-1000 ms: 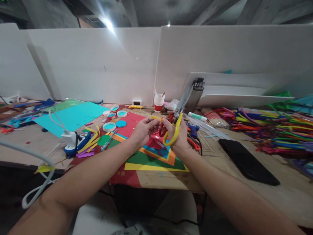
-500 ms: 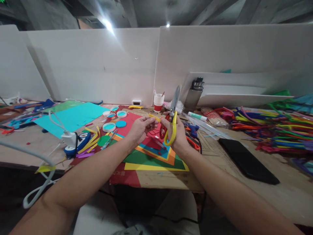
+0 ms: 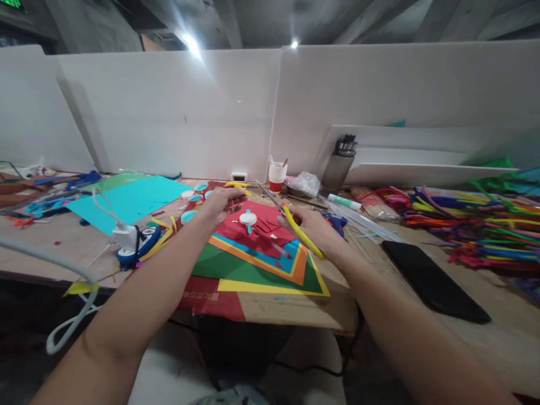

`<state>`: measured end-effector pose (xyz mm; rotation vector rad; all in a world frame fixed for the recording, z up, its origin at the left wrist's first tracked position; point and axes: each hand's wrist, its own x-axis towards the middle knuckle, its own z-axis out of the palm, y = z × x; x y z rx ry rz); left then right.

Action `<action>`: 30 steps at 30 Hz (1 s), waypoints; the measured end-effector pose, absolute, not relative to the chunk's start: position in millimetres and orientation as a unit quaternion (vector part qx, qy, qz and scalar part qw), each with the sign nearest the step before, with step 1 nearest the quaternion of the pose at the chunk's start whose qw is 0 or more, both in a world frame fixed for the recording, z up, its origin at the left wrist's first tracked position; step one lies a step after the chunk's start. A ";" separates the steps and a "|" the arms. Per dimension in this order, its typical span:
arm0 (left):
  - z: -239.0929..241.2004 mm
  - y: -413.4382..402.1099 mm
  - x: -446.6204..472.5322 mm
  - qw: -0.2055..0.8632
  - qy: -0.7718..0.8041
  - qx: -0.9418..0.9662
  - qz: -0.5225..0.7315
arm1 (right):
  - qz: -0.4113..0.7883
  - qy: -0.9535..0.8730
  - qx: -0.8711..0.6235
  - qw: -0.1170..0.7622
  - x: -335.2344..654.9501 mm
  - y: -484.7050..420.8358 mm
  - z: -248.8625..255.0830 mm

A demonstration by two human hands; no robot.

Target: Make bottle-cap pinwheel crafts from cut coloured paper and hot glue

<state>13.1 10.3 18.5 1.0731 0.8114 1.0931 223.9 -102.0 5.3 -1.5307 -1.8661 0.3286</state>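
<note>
My left hand (image 3: pixel 220 203) reaches forward, palm down, over the red paper (image 3: pixel 247 230), its fingers pinched on a thin yellow paper strip (image 3: pixel 243 191). Several white lids with blue discs (image 3: pixel 192 197) lie just left of it. Lower on the right, my right hand (image 3: pixel 314 225) grips yellow-handled scissors (image 3: pixel 295 230) with the blades pointing left and away. A white cap with a teal stem (image 3: pixel 248 217) stands on the red paper between my hands. Under the red paper lies a stack of blue, orange, green and yellow sheets (image 3: pixel 261 270).
A heap of coloured pipe cleaners (image 3: pixel 464 219) fills the right side, with a black flat slab (image 3: pixel 434 278) in front. At the back stand a cup (image 3: pixel 276 176), a metal bottle (image 3: pixel 340 163) and a glue stick (image 3: pixel 341 201). To the left lie a teal sheet (image 3: pixel 126 197) and a white plug with cable (image 3: pixel 124 236).
Both hands have dropped from chest height towards the table. The scissors went from pointing upward to lying low, and my left hand moved forward and left with the yellow strip.
</note>
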 end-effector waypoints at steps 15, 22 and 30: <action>19.5 10.4 12.2 0.672 0.365 0.453 0.457 | 0.286 -0.699 -0.581 0.303 219.3 -117.3 13.7; 20.9 8.8 13.7 0.673 0.359 0.452 0.461 | 0.317 -0.679 -0.594 0.293 216.7 -119.5 13.4; 23.2 6.6 13.6 0.670 0.364 0.449 0.465 | 0.325 -0.669 -0.603 0.289 215.7 -118.9 13.5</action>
